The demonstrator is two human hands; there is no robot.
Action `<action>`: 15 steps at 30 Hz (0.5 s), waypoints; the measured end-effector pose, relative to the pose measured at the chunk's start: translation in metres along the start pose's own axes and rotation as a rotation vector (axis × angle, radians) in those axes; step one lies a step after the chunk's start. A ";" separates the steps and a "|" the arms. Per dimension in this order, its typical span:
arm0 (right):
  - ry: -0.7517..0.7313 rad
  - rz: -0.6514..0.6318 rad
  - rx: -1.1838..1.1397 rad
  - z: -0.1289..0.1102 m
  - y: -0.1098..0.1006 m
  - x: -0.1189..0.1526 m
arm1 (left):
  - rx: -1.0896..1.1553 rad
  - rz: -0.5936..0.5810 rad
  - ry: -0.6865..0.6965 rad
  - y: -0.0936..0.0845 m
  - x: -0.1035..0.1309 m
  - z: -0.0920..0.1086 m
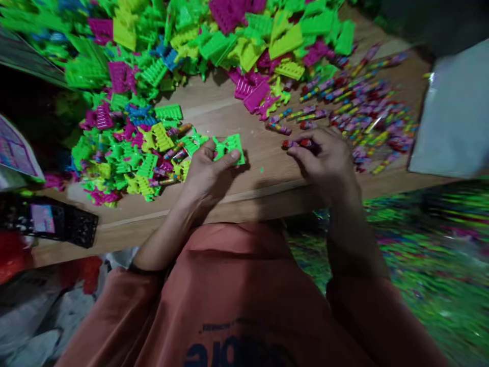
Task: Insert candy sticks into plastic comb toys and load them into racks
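My left hand (210,168) grips a bright green plastic toy piece (234,145), its thumb pressed on the ribbed, flat part. Over the wooden table (263,176), my right hand (324,158) pinches a small red-wrapped stick (297,144) between thumb and fingers. Beside the right hand spreads a heap of small sticks (367,112) in colourful printed wrappers. To the left of my left hand lies a pile of green, yellow, pink and blue plastic pieces (130,163), with a few wrapped sticks among them.
A larger mound of similar plastic pieces (214,46) covers the back of the table. A pale box-like object (454,112) stands at the right, and a black basket (80,224) at the front left. More colourful pieces (431,285) lie below the table edge on the right.
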State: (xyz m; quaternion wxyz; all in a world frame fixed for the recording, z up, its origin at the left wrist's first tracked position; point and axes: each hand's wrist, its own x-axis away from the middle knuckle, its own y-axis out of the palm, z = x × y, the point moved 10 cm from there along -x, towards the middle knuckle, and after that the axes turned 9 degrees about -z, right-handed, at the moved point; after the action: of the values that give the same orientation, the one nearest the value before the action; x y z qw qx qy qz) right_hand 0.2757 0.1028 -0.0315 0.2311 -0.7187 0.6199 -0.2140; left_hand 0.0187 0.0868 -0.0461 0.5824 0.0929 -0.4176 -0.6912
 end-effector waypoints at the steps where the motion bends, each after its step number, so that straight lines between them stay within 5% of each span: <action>1: 0.008 -0.001 -0.050 -0.002 0.006 0.003 | -0.012 -0.013 -0.020 0.002 0.000 -0.005; 7: -0.072 -0.063 -0.230 -0.035 0.037 0.008 | -0.097 -0.079 -0.086 0.015 -0.002 -0.020; 15: -0.257 -0.202 -0.244 -0.071 0.044 0.003 | -0.186 -0.120 -0.120 0.019 0.000 -0.013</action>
State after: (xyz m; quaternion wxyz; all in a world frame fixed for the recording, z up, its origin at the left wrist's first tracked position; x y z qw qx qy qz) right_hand 0.1991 0.0901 -0.0003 0.1967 -0.8213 0.5314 -0.0661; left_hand 0.0404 0.0814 -0.0415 0.5203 0.0218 -0.3793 -0.7648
